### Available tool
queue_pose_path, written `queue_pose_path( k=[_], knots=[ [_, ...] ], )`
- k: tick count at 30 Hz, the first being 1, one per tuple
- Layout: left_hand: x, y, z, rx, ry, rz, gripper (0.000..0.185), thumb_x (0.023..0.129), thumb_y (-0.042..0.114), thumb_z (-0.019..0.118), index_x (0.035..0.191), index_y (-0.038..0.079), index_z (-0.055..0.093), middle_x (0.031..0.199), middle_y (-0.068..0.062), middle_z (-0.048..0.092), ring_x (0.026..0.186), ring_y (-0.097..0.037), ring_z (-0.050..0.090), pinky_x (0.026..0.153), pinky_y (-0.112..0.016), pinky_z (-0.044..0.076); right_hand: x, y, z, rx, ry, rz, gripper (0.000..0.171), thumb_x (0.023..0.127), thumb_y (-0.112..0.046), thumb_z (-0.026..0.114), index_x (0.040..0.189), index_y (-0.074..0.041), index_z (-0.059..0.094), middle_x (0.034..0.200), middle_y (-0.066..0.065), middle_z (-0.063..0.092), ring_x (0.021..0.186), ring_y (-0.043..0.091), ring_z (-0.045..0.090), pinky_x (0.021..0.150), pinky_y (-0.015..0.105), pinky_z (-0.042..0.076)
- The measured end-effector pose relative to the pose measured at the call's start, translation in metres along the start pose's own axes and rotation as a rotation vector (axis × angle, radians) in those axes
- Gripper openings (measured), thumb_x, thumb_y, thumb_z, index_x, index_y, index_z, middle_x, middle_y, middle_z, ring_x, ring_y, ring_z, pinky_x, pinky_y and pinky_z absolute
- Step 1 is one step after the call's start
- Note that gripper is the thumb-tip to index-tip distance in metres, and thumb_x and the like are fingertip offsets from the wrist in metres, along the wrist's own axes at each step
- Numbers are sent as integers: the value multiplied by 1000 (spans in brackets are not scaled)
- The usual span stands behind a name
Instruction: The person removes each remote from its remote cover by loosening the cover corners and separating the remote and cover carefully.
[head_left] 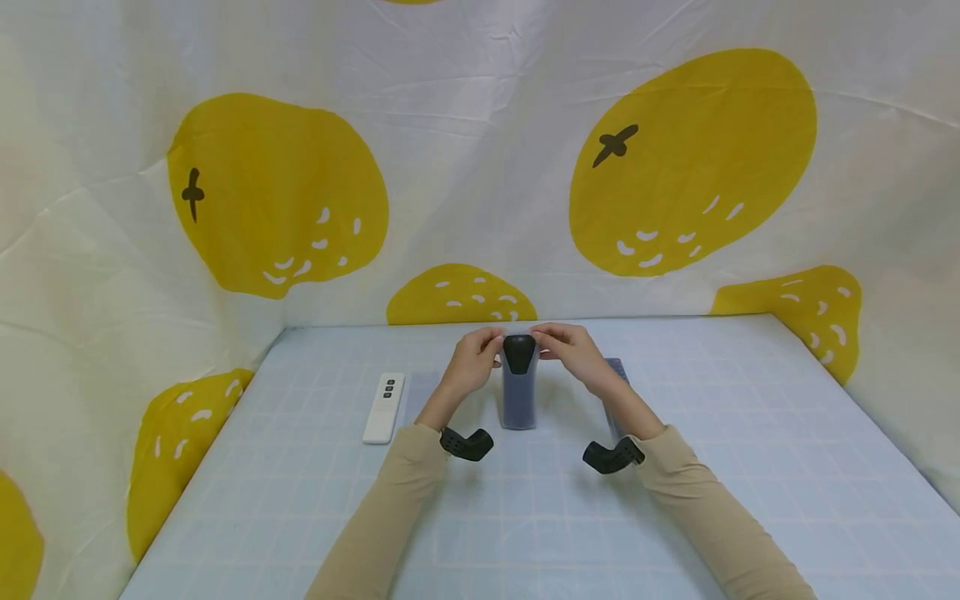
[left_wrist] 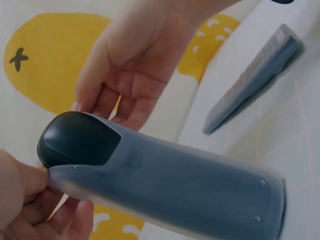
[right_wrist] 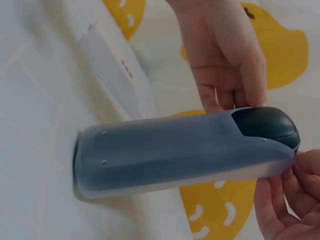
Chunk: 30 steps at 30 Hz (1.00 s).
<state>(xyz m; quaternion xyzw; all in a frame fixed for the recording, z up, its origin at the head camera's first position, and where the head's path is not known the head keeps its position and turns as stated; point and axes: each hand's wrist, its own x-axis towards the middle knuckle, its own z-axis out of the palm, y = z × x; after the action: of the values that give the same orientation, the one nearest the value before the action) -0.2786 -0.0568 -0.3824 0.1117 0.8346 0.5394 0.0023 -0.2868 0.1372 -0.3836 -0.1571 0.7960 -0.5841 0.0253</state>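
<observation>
A dark remote control [head_left: 519, 353] stands upright on the table in a translucent bluish sleeve [head_left: 519, 404], its glossy black end uncovered at the top. My left hand [head_left: 471, 362] pinches the sleeve's upper edge on the left side, thumb against fingers. On the opposite side, the right hand [head_left: 573, 354] pinches the same upper edge. Both wrist views show fingertips right at the sleeve's rim beside the black end [left_wrist: 80, 140]. The sleeve's lower end [right_wrist: 90, 162] meets the table surface.
A white remote control [head_left: 384, 408] lies to the left, with a flat translucent sleeve [head_left: 422, 393] beside it. Another bluish remote control [left_wrist: 255, 75] lies on the right, partly hidden under the right forearm in the head view. A fruit-patterned curtain [head_left: 480, 167] hangs behind the table.
</observation>
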Motion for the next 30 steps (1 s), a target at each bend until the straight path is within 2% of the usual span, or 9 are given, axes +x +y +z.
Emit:
queue_pose_path(
  k=[3,11,21,27,30],
  knots=[
    [-2,1,1,-20,8,-12,31,101,14,48,126,0,60,109,-17,66,91,-22,61,76,-29,57,-2,-2,0,54,-5,33,34,99,-15,52,123,9,59,121,25,62,87,2,64,87,35,56],
    [-7,4,4,-29,36,-29,30,100,15,50,125,1,61,116,-15,67,95,-23,64,76,-29,58,-7,-5,-1,83,-3,53,35,99,-13,51,123,11,57,119,25,63,85,0,64,84,29,56],
    [-10,2,5,-28,-2,-47,30,100,13,51,124,-1,61,117,-16,67,93,-24,66,77,-30,58,-14,-3,2,91,-23,63,34,99,-15,52,123,8,58,121,22,64,92,3,65,88,29,55],
    [-15,-4,10,-112,31,-57,30,99,17,53,125,3,62,118,-14,67,94,-22,67,79,-30,58,-19,1,5,100,5,78,38,98,-20,54,126,5,57,125,22,62,96,6,64,90,32,54],
    [-19,-10,12,-163,60,-37,33,98,19,55,127,3,60,121,-15,66,98,-24,68,79,-31,58,-21,4,4,109,-24,102,43,100,-25,52,130,4,55,130,22,59,101,9,63,92,35,54]
  ],
)
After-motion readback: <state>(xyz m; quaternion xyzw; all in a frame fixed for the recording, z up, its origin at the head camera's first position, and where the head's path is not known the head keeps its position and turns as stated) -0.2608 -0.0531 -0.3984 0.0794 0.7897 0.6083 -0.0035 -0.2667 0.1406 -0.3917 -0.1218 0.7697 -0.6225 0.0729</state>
